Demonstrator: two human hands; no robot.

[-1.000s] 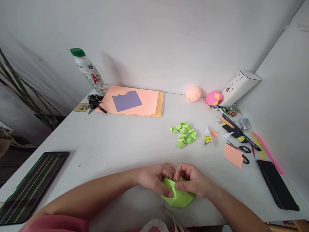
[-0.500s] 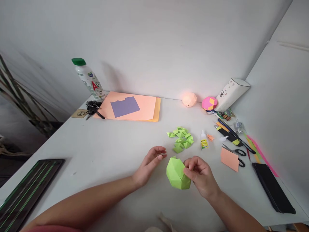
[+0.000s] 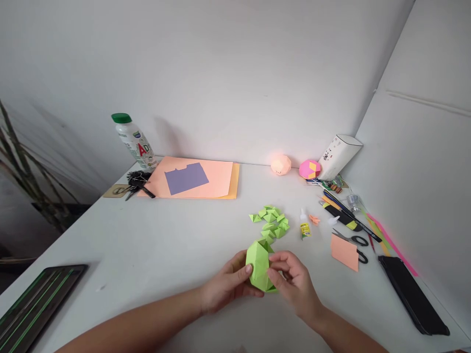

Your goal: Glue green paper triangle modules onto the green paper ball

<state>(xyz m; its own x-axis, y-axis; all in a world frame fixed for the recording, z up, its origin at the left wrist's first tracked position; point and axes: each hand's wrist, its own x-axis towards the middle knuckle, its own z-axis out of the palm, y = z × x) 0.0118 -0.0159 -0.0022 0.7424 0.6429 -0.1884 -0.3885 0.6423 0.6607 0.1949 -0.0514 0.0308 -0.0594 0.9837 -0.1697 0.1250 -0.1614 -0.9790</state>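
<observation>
A green folded-paper ball [image 3: 258, 266], hollow with an opening on its right side, is held above the table. My left hand [image 3: 228, 280] grips it from the left, thumb on its front face. My right hand [image 3: 294, 282] is closed at its right edge, thumb and fingers pinching near the opening; whether a separate piece is between the fingertips is hidden. Just beyond the ball lies a pile of small green folded-paper pieces [image 3: 271, 219]. To the right of the pile lies a small glue bottle [image 3: 305, 225], beside some little orange paper pieces [image 3: 314, 219].
Scissors [image 3: 358, 240] lie partly under an orange paper [image 3: 345, 251] on the right, near a cutter [image 3: 338, 214] and a black case [image 3: 412, 294]. At the back are paper sheets [image 3: 217, 184], a bottle [image 3: 136, 144], an orange ball [image 3: 280, 165] and a pink ball [image 3: 309, 169].
My left hand has moved in and taken hold of the green paper ball, which has turned so its opening shows. My right hand has shifted to the opening's edge. The view has tilted up slightly.
</observation>
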